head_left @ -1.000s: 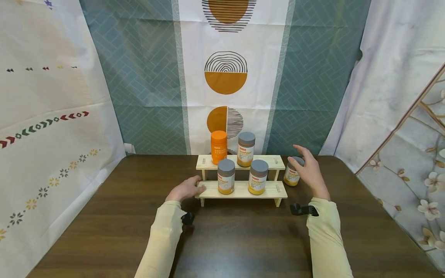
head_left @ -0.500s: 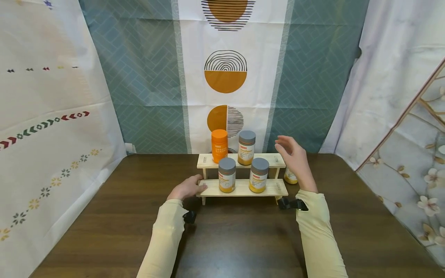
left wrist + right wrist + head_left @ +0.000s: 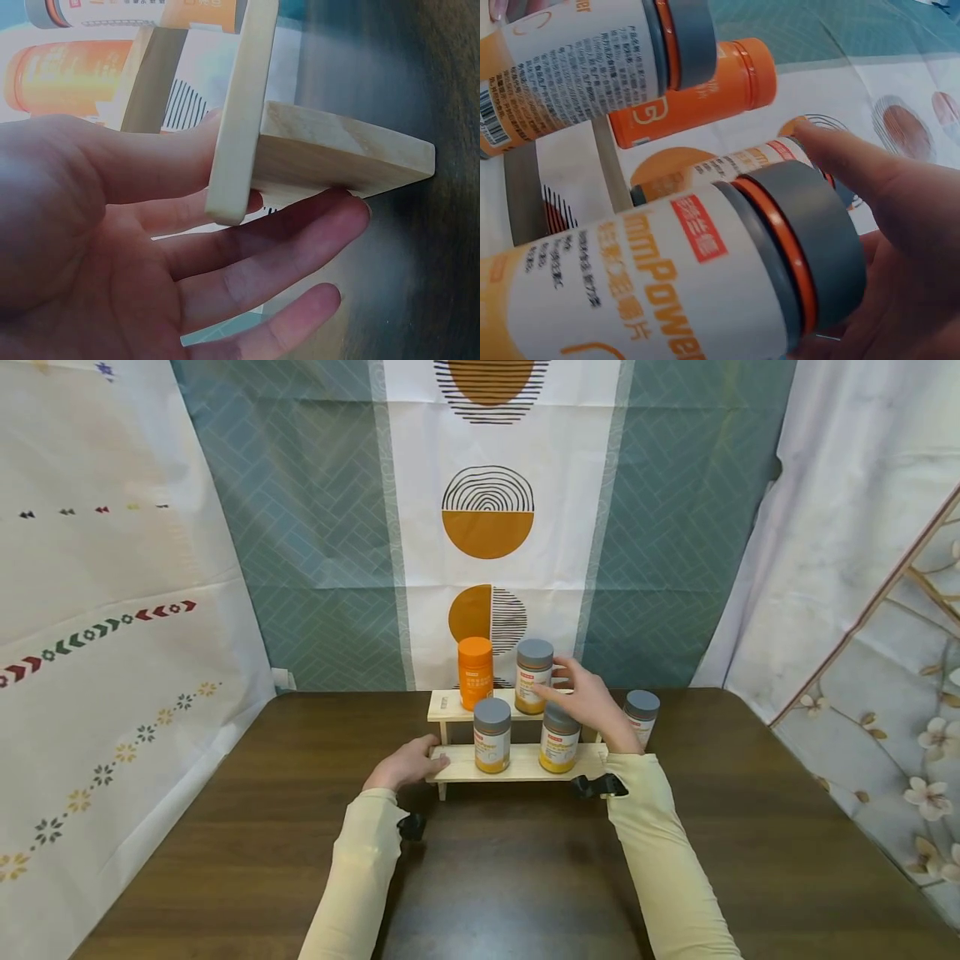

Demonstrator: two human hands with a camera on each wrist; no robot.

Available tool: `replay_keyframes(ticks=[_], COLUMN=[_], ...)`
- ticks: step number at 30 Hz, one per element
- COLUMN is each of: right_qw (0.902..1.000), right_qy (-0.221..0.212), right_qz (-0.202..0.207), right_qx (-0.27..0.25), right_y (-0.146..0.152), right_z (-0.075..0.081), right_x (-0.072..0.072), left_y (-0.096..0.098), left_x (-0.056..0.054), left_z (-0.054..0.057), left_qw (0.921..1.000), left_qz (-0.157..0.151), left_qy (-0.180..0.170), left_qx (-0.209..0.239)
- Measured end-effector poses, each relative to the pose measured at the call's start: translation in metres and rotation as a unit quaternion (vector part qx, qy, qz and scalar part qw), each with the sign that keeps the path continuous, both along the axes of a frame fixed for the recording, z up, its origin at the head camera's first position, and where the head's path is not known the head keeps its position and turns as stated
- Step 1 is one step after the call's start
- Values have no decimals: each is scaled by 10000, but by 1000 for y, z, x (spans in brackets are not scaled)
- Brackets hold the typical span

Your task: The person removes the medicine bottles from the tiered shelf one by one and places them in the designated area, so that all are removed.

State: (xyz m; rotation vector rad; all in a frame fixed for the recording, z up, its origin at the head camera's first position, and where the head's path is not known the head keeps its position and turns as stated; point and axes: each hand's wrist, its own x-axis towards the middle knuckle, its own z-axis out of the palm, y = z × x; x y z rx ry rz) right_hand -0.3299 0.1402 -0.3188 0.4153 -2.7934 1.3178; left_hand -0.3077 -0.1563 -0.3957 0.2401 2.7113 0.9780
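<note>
A two-tier wooden stand (image 3: 459, 766) stands on the table. My left hand (image 3: 405, 766) grips the left end of its lower shelf; in the left wrist view the thumb lies over the board (image 3: 244, 112) and the other fingers reach below and beside its leg. On the upper tier are an orange bottle (image 3: 476, 677) and a grey-lidded supplement bottle (image 3: 531, 685). My right hand (image 3: 592, 702) is at the grey-lidded one, thumb in front and fingers at its right side; firm contact cannot be told. Two more grey-lidded bottles, left (image 3: 492, 739) and right (image 3: 559, 745), stand on the lower tier.
Another grey-lidded bottle (image 3: 642, 708) stands on the dark table (image 3: 495, 868) right of the stand, partly behind my right forearm. A patterned cloth (image 3: 330, 568) hangs behind the table, with light cloths at both sides.
My right hand has moved left, from beside the bottle on the table to the upper-tier grey-lidded bottle. The left hand keeps its grip on the stand, and the bottles stay in place.
</note>
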Motion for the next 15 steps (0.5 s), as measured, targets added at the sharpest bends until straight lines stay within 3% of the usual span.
replay_keyframes(ticks=[15], right_qw=[9994], right_qy=[89], right_qz=[-189], right_qx=[270], right_y=[-13], right_z=[8], right_x=[-6], left_y=[1], left_x=[-1], left_z=[0], left_qw=[10000], left_qz=[-12], left_qy=[-1], left_qx=[-23])
